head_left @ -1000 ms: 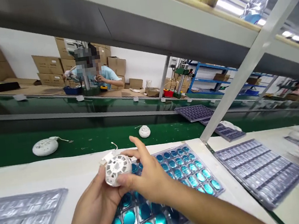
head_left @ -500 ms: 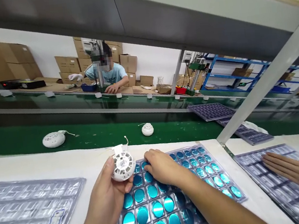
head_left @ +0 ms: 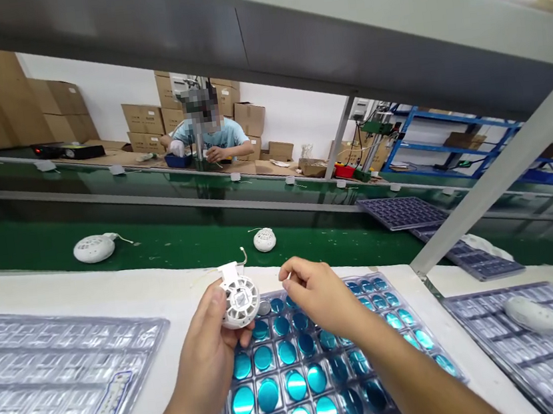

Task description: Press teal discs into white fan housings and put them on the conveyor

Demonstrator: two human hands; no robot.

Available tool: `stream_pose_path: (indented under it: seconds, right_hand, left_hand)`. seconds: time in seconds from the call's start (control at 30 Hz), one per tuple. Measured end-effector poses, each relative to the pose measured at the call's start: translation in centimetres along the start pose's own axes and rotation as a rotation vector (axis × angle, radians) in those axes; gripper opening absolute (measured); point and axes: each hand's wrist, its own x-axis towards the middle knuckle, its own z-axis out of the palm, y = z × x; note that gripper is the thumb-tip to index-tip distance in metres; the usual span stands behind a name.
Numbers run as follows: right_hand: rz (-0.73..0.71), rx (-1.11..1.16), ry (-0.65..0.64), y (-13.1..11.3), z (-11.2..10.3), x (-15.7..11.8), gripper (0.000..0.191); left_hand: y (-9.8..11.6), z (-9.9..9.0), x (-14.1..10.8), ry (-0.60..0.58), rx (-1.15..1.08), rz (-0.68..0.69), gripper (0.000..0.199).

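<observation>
My left hand [head_left: 208,350] is closed around a round white vented plastic housing [head_left: 240,302], its spoked face turned towards me. A white tab and a short thin cable stick up from its top. My right hand [head_left: 317,289] hovers over the far edge of a clear plastic tray [head_left: 281,408], fingertips pinched together; whatever is between them cannot be made out. Shiny blue discs [head_left: 296,386] fill the tray's pockets. One pocket near the housing shows a greyish disc [head_left: 264,307] instead of blue.
Two similar white housings [head_left: 94,249] [head_left: 264,239] lie on the green conveyor belt [head_left: 185,245]. Clear trays [head_left: 64,367] flank the work spot; the right one [head_left: 506,353] bears a white housing [head_left: 533,314]. A slanted post [head_left: 494,173] and overhead shelf [head_left: 314,61] stand close. A co-worker [head_left: 220,133] sits opposite.
My right hand has lifted from the discs and moved slightly right, uncovering the greyish disc. Another person's hand has left the right tray, where a white housing now lies. My left hand keeps its hold.
</observation>
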Motion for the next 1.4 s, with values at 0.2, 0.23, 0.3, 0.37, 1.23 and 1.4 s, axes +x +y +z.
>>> stream_pose_path:
  seconds: [0.2, 0.23, 0.3, 0.37, 1.23, 1.4]
  right_hand:
    - [-0.087, -0.185, -0.142, 0.1, 3.4, 0.5, 0.023]
    - [-0.102, -0.204, -0.159, 0.1, 4.0, 0.5, 0.021]
    - [-0.122, -0.219, -0.174, 0.2, 4.4, 0.7, 0.017]
    - [-0.136, -0.198, -0.166, 0.1, 4.0, 0.8, 0.020]
    - [-0.312, 0.415, 0.214, -4.2, 1.3, -2.5, 0.019]
    - [-0.212, 0.403, 0.166, -4.2, 1.1, -2.5, 0.016]
  left_hand:
    - [0.0, -0.5, 0.7, 0.080, -0.020, 0.093, 0.029]
    - [0.0, -0.6, 0.8, 0.086, -0.020, 0.099, 0.029]
    - [0.0, -0.6, 0.8, 0.087, -0.016, 0.095, 0.029]
    - [0.0, -0.5, 0.7, 0.069, -0.007, 0.076, 0.030]
    - [-0.2, -0.1, -0.9, -0.139, 0.157, -0.004, 0.056]
    - [0.0, -0.1, -0.9, -0.146, 0.180, 0.011, 0.056]
